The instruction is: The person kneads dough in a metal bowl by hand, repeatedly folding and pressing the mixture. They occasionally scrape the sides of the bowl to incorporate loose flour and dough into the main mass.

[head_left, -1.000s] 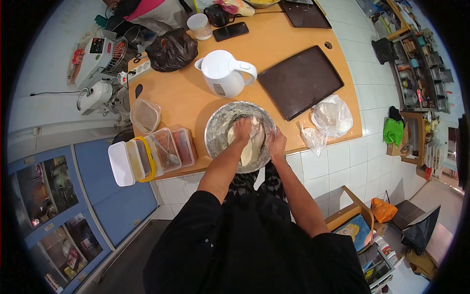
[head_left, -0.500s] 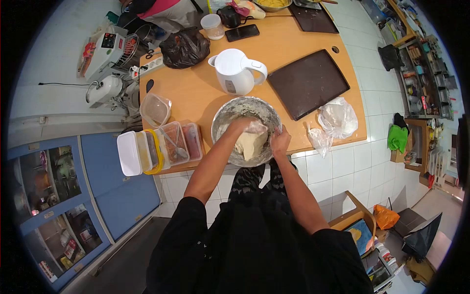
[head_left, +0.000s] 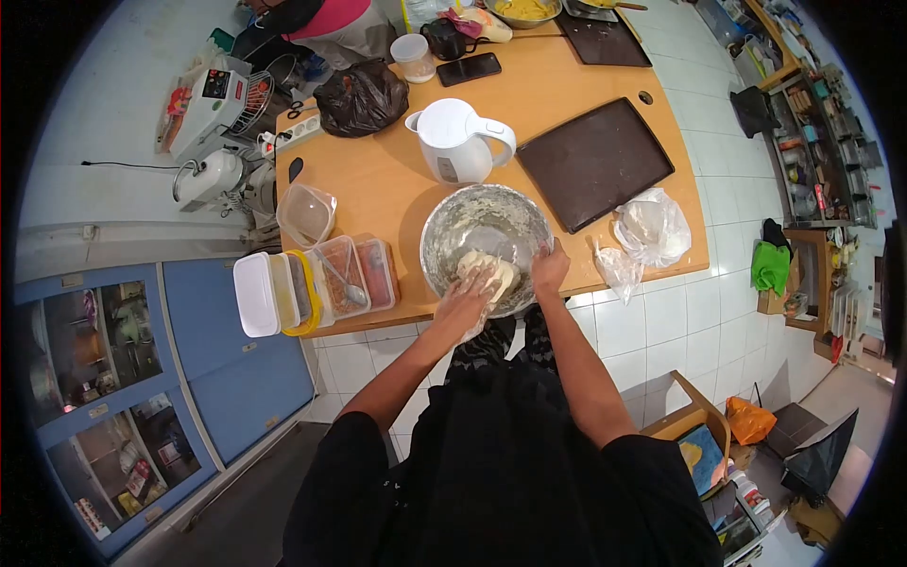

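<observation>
A metal mixing bowl (head_left: pixel 444 231) sits at the table's near edge, its inner wall smeared with flour and dough. A pale lump of dough (head_left: pixel 504 276) lies in the near part of the bowl. My left hand (head_left: pixel 470 300), coated with flour, presses into the dough from the near left, its fingers curved over the lump. At the right side, my right hand (head_left: pixel 550 268) grips the bowl's rim. Its fingertips are partly hidden by the rim.
A white electric kettle (head_left: pixel 455 142) stands just behind the bowl. Dark baking tray (head_left: pixel 597 163) and plastic bags (head_left: pixel 652 229) lie to the right. Plastic food containers (head_left: pixel 335 274) line the left edge. Farther back are a black bag (head_left: pixel 361 99), a phone (head_left: pixel 470 69) and another person (head_left: pixel 326 19).
My left hand has come back from the bowl's far side to the near side, drawing the dough nearer. My right hand keeps its hold on the rim.
</observation>
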Available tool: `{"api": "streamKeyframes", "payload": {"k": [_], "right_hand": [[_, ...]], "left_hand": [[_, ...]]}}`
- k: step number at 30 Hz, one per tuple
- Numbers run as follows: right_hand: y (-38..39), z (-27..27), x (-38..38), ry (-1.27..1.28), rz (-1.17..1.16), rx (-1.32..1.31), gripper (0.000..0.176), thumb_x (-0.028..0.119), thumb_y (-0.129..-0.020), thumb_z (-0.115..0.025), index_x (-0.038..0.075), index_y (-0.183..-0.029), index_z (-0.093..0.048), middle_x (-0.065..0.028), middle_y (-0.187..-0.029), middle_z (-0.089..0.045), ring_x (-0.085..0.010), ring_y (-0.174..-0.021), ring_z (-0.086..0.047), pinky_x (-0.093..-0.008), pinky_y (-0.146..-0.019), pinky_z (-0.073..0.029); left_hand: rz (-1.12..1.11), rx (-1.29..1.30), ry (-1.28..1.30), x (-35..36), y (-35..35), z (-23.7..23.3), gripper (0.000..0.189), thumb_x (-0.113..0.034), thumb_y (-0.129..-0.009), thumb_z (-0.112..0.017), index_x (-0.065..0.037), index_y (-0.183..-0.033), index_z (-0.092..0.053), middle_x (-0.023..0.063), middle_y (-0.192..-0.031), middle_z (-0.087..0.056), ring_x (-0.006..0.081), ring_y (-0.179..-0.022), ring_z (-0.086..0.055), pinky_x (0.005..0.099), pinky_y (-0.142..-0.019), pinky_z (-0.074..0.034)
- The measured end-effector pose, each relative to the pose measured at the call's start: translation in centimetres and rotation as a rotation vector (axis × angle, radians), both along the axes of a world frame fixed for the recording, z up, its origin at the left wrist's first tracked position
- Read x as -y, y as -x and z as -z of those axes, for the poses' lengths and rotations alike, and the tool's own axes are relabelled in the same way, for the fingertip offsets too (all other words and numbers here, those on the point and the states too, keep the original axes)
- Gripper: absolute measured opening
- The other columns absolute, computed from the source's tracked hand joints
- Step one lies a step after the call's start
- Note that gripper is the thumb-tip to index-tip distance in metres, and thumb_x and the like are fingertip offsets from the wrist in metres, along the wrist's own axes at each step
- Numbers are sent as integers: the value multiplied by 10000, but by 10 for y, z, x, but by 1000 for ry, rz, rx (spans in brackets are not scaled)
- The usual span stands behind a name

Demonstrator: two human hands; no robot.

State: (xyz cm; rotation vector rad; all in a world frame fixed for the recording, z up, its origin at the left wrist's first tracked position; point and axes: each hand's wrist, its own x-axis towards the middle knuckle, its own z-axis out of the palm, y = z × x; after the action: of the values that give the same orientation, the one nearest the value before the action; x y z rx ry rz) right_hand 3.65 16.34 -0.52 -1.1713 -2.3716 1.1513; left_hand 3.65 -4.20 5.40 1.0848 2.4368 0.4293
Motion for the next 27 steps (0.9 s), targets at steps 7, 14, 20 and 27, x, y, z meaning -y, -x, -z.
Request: {"api": "streamKeyframes", "payload": {"k": [7,14,20,27], "right_hand": [[2,2,0,-12,-31,34,152,84,-848,-595,-21,-955,-624,-290,-808,-638,-470,-803,-618,-512,-706,-470],[4,1,-1,-30,-56,45,148,81,-846,-581,-12,-951,-625,-282,-807,-645,-472,-795,-621,-513,-705,-480],[4,7,1,-58,-54,64,149,91,-842,-590,-9,-945,-628,-282,-794,-642,-468,-781,-625,-514,-694,-483],[4,6,1,-59,-46,43,161,117,-845,-600,-13,-937,-624,-291,-755,-630,-478,-753,-621,-527,-680,-481]], "left_hand": [[-70,-41,-11,6,-11,-14,399,-199,-861,-565,-160,-1257,-599,113,-1535,-248,336,-1376,-303,490,-1079,-307],[97,-24,-183,12,21,7,338,-231,-869,-576,-167,-1195,-633,110,-1162,-606,293,-1122,-538,417,-990,-385],[-226,286,-193,-19,46,-9,383,-342,-912,-555,-87,-1195,-597,198,-977,-647,349,-929,-618,424,-879,-451],[-244,-56,65,-60,72,60,374,-348,-881,-517,-27,-856,-708,222,-829,-670,366,-887,-657,444,-778,-501]]}}
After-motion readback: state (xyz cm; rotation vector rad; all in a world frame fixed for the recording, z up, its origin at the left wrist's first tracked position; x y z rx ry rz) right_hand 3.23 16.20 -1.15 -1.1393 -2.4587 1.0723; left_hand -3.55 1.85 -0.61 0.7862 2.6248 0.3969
